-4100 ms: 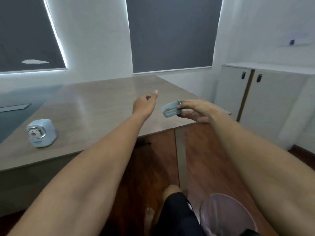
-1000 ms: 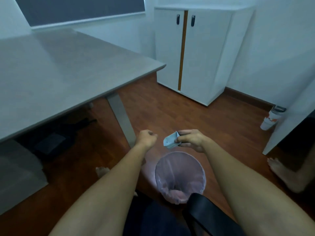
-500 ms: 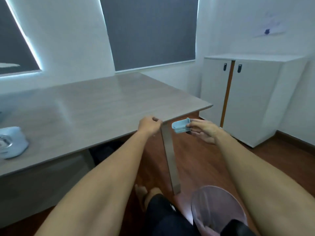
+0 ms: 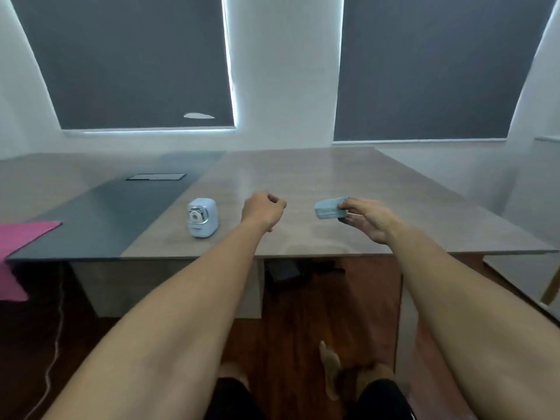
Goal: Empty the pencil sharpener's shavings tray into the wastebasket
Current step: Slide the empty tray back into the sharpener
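Pencil sharpener point(image 4: 202, 217): smooth pale-blue plastic, slight sheen. Shavings tray point(image 4: 329, 208): same plastic, matt. Table point(image 4: 318, 177): wood-grain laminate, satin, faint reflections. Floor point(image 4: 318, 304): glossy dark wood.

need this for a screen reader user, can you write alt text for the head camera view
Seen from above, the person's right hand holds a small blue shavings tray over a wooden desk, while the left hand is curled in a loose fist. A light blue pencil sharpener stands on the desk, left of both hands.
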